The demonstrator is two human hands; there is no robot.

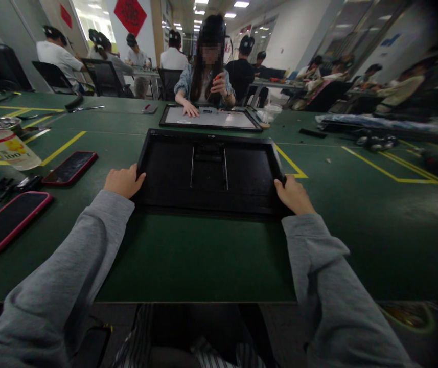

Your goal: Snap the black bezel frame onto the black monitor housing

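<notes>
Between my hands is a black monitor housing, a shallow rectangular shell with its hollow inside facing up. Two thin metal rails and a dark bracket show at its middle. My left hand is closed on the left edge, thumb over the rim and fingers mostly hidden at the outside. On the right edge my right hand grips the same way. Whether the housing rests fully on the green table or is slightly raised, I cannot tell.
Across the table a person works at a grey panel in a black frame, a red-handled tool in one hand. Phones and a drink cup stand at left. Wrapped long parts and a dark bundle lie at right.
</notes>
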